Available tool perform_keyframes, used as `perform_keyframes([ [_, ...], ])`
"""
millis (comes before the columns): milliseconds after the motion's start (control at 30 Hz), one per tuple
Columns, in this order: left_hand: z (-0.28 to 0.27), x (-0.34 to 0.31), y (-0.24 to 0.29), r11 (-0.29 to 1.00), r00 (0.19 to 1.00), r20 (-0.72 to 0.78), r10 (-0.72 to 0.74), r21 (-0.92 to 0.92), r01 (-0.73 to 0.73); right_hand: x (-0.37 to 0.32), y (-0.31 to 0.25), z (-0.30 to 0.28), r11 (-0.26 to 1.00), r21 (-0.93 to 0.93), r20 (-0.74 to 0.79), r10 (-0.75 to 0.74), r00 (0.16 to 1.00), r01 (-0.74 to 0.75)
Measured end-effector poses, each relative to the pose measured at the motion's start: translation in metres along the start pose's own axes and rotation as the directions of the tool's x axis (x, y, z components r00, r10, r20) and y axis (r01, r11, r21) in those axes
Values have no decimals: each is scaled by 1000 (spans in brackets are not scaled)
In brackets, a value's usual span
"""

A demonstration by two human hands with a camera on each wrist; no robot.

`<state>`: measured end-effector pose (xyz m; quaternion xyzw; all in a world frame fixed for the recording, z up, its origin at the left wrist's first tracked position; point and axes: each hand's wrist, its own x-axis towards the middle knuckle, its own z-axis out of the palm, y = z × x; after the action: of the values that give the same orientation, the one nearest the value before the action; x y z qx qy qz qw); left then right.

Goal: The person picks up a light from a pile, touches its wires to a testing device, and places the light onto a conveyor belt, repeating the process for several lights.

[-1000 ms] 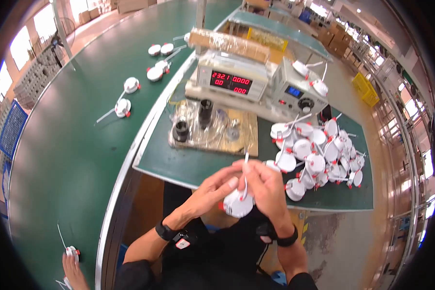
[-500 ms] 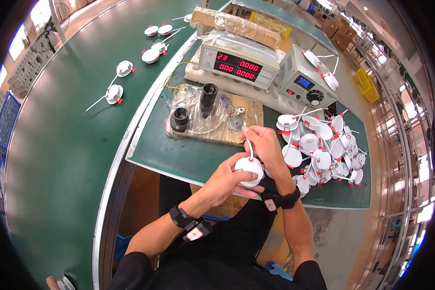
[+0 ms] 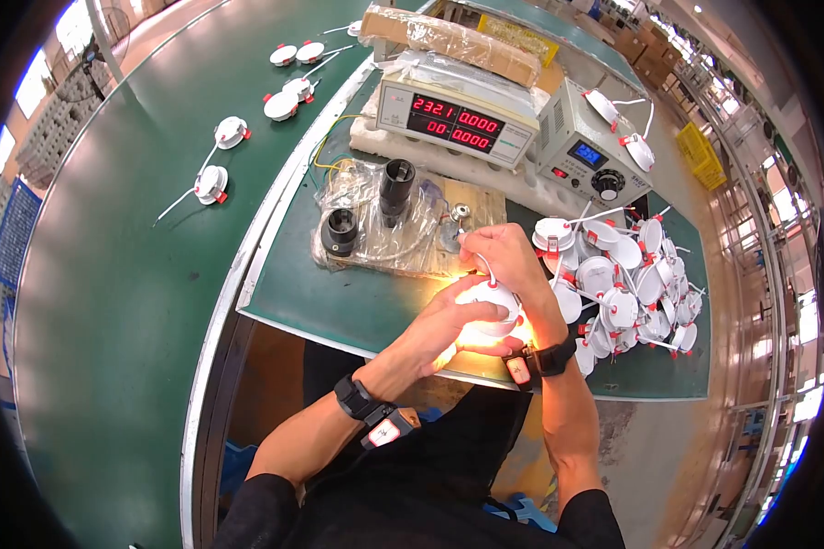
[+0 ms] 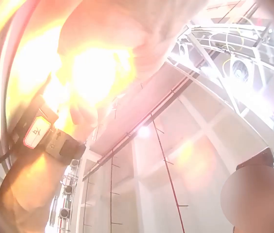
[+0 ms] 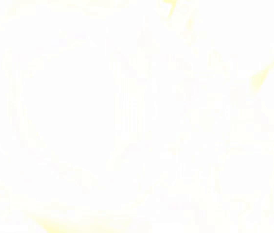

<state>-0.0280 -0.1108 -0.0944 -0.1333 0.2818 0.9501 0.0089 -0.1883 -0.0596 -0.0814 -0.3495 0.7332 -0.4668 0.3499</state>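
Note:
In the head view a round white lamp (image 3: 491, 302) glows brightly from its underside, gripped by the left hand (image 3: 433, 328) with the thumb across its back. The right hand (image 3: 506, 261) pinches the end of the lamp's white cable beside a small metal fitting (image 3: 460, 212) on the wrapped wooden board (image 3: 481, 197); the fingers hide the cable tip. In the left wrist view, glare (image 4: 95, 73) covers most of the lamp and fingers. Overexposure leaves the right wrist view almost wholly white.
Two black sockets (image 3: 396, 183) stand on the board. Behind are a meter with red digits (image 3: 458, 119) and a grey box with a dial (image 3: 590, 151). A pile of white lamps (image 3: 618, 306) lies at the right; several more (image 3: 231, 133) lie on the green surface (image 3: 110, 302) at left.
The lamp has gone from dark to lit. Both hands have moved forward to the board's edge, and the cable end is now by the metal fitting. Another person's hand has left the lower left.

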Motion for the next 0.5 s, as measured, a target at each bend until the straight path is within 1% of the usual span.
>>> perform_keyframes([
  [33,2,-3,5,1000,1000,-6,-27,1,27,0,0,0,1000,0,0,4,1000,-4],
  [133,-1,2,7,998,998,35,-43,40,41,-1,1,-2,1000,11,0,13,1000,-13],
  [233,-6,9,6,997,995,54,-79,9,78,-1,4,-1,999,48,-4,18,1000,-17],
  [333,-11,11,2,992,997,0,-81,93,81,-4,6,1,996,85,-31,24,999,-22],
  [367,-11,10,1,994,997,2,-75,85,74,-4,6,2,996,91,-41,27,999,-23],
  [433,-12,7,7,991,990,81,-112,88,104,-1,11,4,994,111,-44,16,999,-11],
  [467,-13,6,9,989,984,119,-130,89,119,-1,11,4,996,92,-57,14,998,-9],
  [500,-13,6,9,988,984,120,-132,100,120,-2,10,5,997,72,-68,13,998,-8],
])
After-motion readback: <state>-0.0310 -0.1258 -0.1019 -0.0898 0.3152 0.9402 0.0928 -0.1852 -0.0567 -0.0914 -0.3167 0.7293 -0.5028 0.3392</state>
